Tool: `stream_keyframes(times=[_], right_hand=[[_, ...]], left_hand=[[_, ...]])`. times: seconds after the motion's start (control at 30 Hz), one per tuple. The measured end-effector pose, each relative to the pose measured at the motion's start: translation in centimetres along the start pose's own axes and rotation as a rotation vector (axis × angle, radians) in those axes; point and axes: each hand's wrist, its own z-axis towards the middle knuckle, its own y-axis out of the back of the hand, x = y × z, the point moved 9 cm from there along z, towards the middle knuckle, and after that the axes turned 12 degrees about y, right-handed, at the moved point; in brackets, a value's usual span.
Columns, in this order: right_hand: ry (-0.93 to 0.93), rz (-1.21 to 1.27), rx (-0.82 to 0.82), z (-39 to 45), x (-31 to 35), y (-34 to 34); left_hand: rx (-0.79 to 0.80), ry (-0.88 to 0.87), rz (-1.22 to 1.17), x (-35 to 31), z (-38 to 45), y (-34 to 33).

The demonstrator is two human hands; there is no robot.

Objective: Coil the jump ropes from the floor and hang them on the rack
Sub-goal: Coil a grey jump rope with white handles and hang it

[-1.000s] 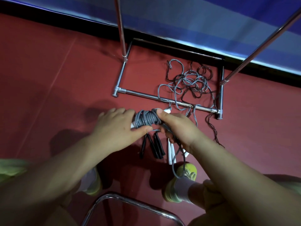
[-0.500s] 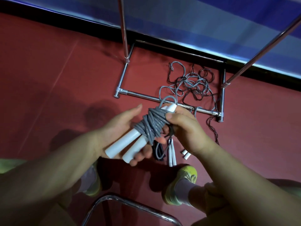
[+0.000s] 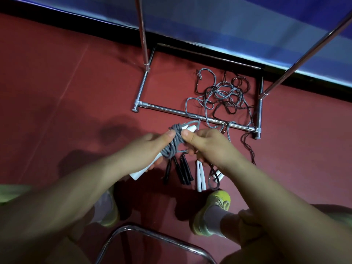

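A grey jump rope (image 3: pixel 174 141) is wound around its 2 white handles (image 3: pixel 141 171) and is held above the red floor (image 3: pixel 57 92). The bundle is gripped by the left hand (image 3: pixel 152 149), closed around the handles with the thumb pressed on the coils. The upper end of the bundle is pinched by the right hand (image 3: pixel 207 147), thumb on the cord. The wrapping appears nearly finished, though a short loop is left free at the top. Nothing is seen hung on the rack (image 3: pixel 190 116). On the floor, a tangle of grey and dark cords (image 3: pixel 224 96) lies across the rack's base, with black handles (image 3: pixel 181 171) and white handles (image 3: pixel 201 176) near the feet. Most of the task is judged undone.
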Motion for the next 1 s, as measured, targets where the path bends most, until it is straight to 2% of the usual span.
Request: stream_keyframes(times=[0.07, 0.1, 0.23, 0.37, 0.5, 0.53, 0.63, 0.7, 0.83, 0.93, 1.0], right_hand=[[-0.005, -0.046, 0.006, 0.0, -0.4, -0.2], [-0.006, -0.069, 0.009, 0.0, -0.5, -0.4], [-0.013, -0.024, 0.04, 0.0, -0.7, -1.0], [-0.037, -0.01, 0.051, -0.3, -0.8, -1.3], [0.014, 0.094, 0.012, -0.2, -0.6, -1.6], [0.036, 0.118, 0.009, -0.1, -0.2, -1.7], [0.102, 0.195, 0.013, 0.1, 1.0, -1.6], [0.135, 0.195, 0.025, 0.2, 1.7, -1.5], [0.109, 0.097, 0.109, 0.0, 1.2, -1.9], [0.061, 0.053, 0.16, -0.4, 0.6, -2.3], [0.044, 0.07, 0.172, -0.6, 0.9, -2.4]], left_hand=[[-0.139, -0.086, 0.128, -0.3, 0.3, 1.0], [-0.157, -0.088, 0.152, -0.1, 0.6, 1.2], [-0.089, -0.03, 0.076, 0.8, 1.5, 1.1], [-0.182, -0.023, 0.22, 1.3, 1.6, 1.5], [-0.16, 0.004, 0.266, 1.3, 1.3, 1.1], [-0.117, 0.016, 0.22, 1.3, 1.3, 0.8], [0.135, 0.093, -0.152, 1.6, 1.1, -0.7], [0.254, 0.122, -0.273, 1.4, 0.8, -1.5], [0.164, 0.017, -0.284, 0.6, 0.7, -0.7], [0.175, -0.02, -0.209, 0.5, 0.6, -1.3], [0.171, -0.054, -0.253, 0.3, 0.8, -1.2]])
